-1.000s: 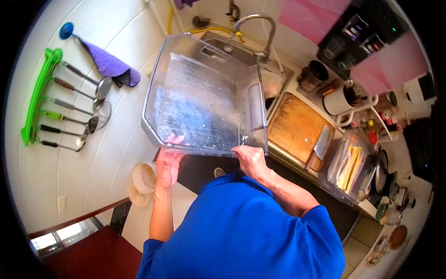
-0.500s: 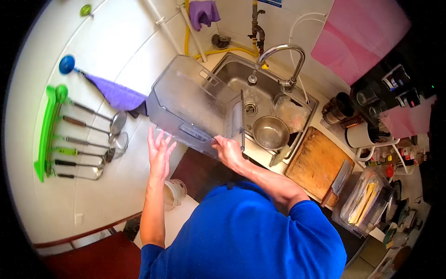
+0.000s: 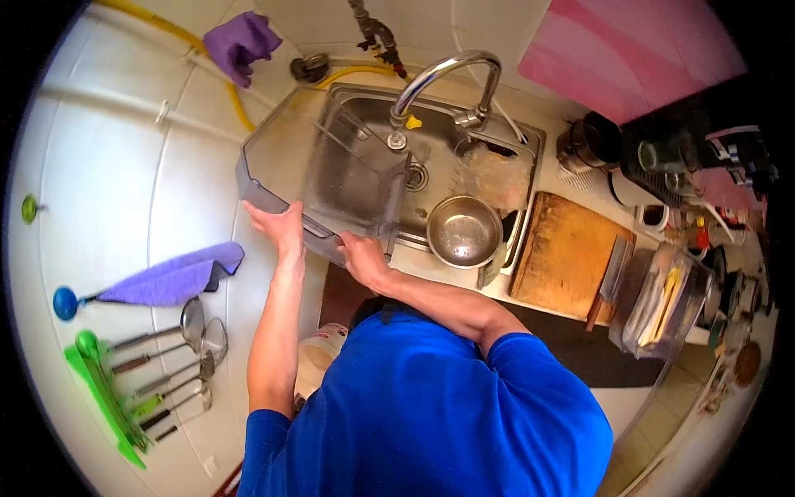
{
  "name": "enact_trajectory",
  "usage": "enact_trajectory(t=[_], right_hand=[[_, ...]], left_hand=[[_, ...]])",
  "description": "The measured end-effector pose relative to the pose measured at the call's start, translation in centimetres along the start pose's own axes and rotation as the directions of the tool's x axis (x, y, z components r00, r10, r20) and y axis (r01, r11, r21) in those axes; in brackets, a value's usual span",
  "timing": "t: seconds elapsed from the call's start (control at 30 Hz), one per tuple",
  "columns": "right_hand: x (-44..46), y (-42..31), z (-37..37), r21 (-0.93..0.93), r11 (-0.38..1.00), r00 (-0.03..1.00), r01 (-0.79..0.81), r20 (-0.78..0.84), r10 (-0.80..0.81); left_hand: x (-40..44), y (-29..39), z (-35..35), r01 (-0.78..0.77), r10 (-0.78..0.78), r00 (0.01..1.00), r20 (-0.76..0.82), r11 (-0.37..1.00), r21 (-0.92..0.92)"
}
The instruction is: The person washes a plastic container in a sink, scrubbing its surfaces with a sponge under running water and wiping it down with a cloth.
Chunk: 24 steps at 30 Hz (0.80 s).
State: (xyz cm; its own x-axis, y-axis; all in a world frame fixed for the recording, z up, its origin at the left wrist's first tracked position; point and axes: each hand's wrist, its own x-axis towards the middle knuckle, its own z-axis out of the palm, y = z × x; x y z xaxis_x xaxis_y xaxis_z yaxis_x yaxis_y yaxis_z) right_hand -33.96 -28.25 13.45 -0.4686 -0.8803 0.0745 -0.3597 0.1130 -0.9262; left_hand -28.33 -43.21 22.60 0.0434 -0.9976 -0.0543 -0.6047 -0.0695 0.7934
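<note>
From the right hand [image 3: 365,261], the see-through bin [image 3: 269,199] blocks eleven o'clock. At one o'clock, a gap opens over the sink [image 3: 436,142], with the tap [image 3: 472,118] standing beyond it. The steel bowl [image 3: 465,232] obstructs between two and three. Past it, the chopping board [image 3: 563,257] offers open space before the knife [image 3: 613,277]. The tiled wall [image 3: 199,215] closes nine o'clock; hanging ladles [image 3: 193,323] jut at eight.

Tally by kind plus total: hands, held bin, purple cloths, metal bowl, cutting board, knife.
Hands: 2 (left hand, right hand)
Held bin: 1
Purple cloths: 2 (upper cloth, lower cloth)
Metal bowl: 1
Cutting board: 1
Knife: 1
Total: 8
</note>
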Motion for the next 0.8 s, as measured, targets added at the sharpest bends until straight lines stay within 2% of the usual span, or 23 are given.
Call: enact_trajectory(t=[0.07,0.13,0.17,0.23,0.27,0.3,0.33,0.37,0.4,0.43,0.47,0.5,0.53,0.6,0.63,0.67,0.73,0.77,0.8], right_hand=[[0.8,-0.2,-0.3,0.003,1.000,1.000,-0.012,-0.017,0.012],[2.0,-0.2,-0.7,-0.078,0.992,0.987,-0.097,0.123,0.106],[2.2,-0.2,-1.2,-0.092,0.989,0.988,-0.114,0.099,0.123],[1.6,-1.3,-2.5,-0.094,0.989,0.978,0.116,-0.163,-0.130],[0.7,-1.0,-3.4,-0.112,0.990,0.977,0.091,-0.184,-0.110],[-0.6,-0.5,-5.3,-0.149,0.984,0.968,0.094,-0.216,-0.125],[-1.9,0.0,-7.4,-0.188,0.977,0.959,0.099,-0.244,-0.144],[-3.4,0.5,-9.4,-0.332,0.940,0.934,-0.081,-0.354,-0.045],[-5.0,1.5,-11.1,-0.421,0.842,0.877,-0.338,-0.466,0.118],[-7.6,4.3,-12.2,-0.291,0.848,0.737,-0.444,-0.657,0.160],[-9.0,4.2,-14.0,-0.208,0.754,0.614,-0.623,-0.728,0.306],[-10.1,4.3,-14.9,-0.182,0.631,0.516,-0.754,-0.759,0.398],[-10.7,5.1,-15.6,-0.124,0.471,0.412,-0.874,-0.704,0.579],[-10.9,6.6,-15.6,0.025,0.331,0.249,-0.943,-0.608,0.754],[-10.7,7.4,-15.2,0.068,0.286,0.193,-0.956,-0.590,0.784],[-11.0,8.5,-14.6,0.007,0.294,0.221,-0.956,-0.643,0.734],[-11.5,11.1,-13.6,0.043,0.364,0.247,-0.931,-0.660,0.709],[-11.8,11.6,-13.9,0.053,0.370,0.243,-0.928,-0.665,0.706],[-11.9,11.4,-14.3,0.148,0.416,0.238,-0.898,-0.631,0.738]], left_hand=[[0.8,0.6,0.6,-0.007,0.006,1.000,0.023,1.000,0.027],[2.3,0.8,1.3,0.006,-0.006,0.999,0.050,1.000,-0.002],[2.4,1.2,1.6,0.052,-0.048,0.997,0.064,0.996,-0.067],[2.7,0.9,2.1,0.087,-0.074,0.992,0.098,0.987,-0.133],[3.0,0.7,2.3,0.125,-0.106,0.989,0.106,0.973,-0.195],[4.1,-0.3,2.4,0.098,-0.089,0.991,0.102,0.992,-0.085],[4.8,-0.9,2.6,0.098,-0.084,0.987,0.134,0.991,-0.095],[5.4,-1.3,2.7,0.058,-0.041,0.989,0.141,0.991,-0.120],[5.8,-1.5,2.8,0.020,0.001,0.990,0.142,0.989,-0.146],[5.7,-1.2,2.6,-0.007,0.028,0.987,0.158,0.991,-0.131],[5.7,-1.4,2.7,0.001,0.025,0.983,0.181,0.990,-0.139],[6.1,-1.4,2.6,-0.013,0.042,0.982,0.185,0.988,-0.152],[6.4,-1.1,2.9,-0.029,0.062,0.979,0.195,0.985,-0.168],[6.4,-0.4,3.2,-0.036,0.085,0.969,0.232,0.978,-0.206],[6.3,-0.2,3.3,-0.043,0.099,0.967,0.236,0.972,-0.232],[6.0,-0.5,3.8,-0.040,0.104,0.961,0.257,0.970,-0.241],[6.0,-0.8,4.2,0.059,0.035,0.961,0.274,0.944,-0.325],[6.1,-0.9,4.4,0.042,0.037,0.963,0.267,0.957,-0.287],[6.2,-1.2,4.6,0.033,0.047,0.963,0.264,0.957,-0.290]])
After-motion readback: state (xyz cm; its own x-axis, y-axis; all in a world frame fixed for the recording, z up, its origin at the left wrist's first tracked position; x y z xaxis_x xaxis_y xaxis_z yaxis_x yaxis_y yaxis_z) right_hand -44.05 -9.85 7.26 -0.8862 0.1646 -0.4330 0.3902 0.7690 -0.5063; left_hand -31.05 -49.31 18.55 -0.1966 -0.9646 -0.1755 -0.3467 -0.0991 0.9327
